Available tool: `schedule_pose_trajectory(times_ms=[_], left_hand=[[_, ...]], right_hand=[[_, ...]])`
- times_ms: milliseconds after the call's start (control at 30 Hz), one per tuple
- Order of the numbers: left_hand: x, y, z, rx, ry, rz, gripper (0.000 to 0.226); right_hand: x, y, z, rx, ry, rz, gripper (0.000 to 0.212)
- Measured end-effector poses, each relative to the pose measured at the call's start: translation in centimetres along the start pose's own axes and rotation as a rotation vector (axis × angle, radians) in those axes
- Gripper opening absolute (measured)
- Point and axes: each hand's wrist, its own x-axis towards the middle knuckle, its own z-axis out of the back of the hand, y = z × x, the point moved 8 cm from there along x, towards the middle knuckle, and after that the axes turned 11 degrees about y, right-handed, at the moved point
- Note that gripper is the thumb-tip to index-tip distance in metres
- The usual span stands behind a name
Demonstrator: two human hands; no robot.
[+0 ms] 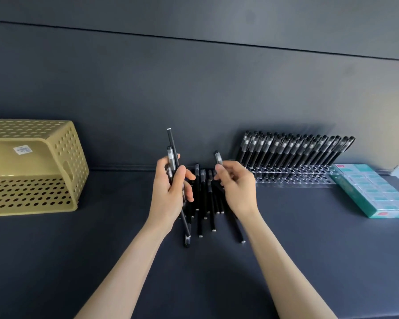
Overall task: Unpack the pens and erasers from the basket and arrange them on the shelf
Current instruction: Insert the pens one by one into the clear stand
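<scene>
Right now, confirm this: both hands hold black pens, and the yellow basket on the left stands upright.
Wrong: the head view shows the yellow basket lying on its side, on the left. The left hand and right hand do hold black pens.

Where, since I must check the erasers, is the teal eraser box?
In the head view the teal eraser box lies at the far right of the dark surface, just right of the clear pen rack.

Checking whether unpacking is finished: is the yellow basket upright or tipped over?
Tipped: the basket lies on its side, opening facing the camera.
</scene>
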Motion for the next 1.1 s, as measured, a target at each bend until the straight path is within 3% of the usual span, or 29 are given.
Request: schedule_pose_trajectory(times_ms=[133, 300, 533, 867, 1000, 1100], left_hand=[[-0.4, -1.4, -5.0, -0.027, 0.058, -0.096, 0.019], [-0.5, -1.2, -14.8, 0.008, 0.108, -0.142, 0.014], [-0.5, 0.6, -25.2, 0.112, 0.047, -0.137, 0.014], [-1.0, 5.7, -27.3, 0.21, 0.006, 0.033, 0.003], [-0.3, 6.0, -26.6, 0.203, -0.026, 0.073, 0.009], [-0.3, 6.6, -26.3, 0.175, -0.059, 0.105, 0.028]], right_hand=[[-0.6, 0.3, 4.7, 0.137, 0.051, 0.051, 0.01], [-1.8, -1.9, 13.2, 0.071, 0.036, 0.049, 0.018], [-2.7, -5.7, 23.2, 0.053, 0.061, 0.01, 0.017], [1.1, -5.5, 26.9, -0.021, 0.005, 0.12, 0.026], [3.2, -3.6, 26.9, 0.017, -0.071, 0.236, 0.046], [4.7, -2.7, 26.5, -0.028, -0.097, 0.287, 0.051]])
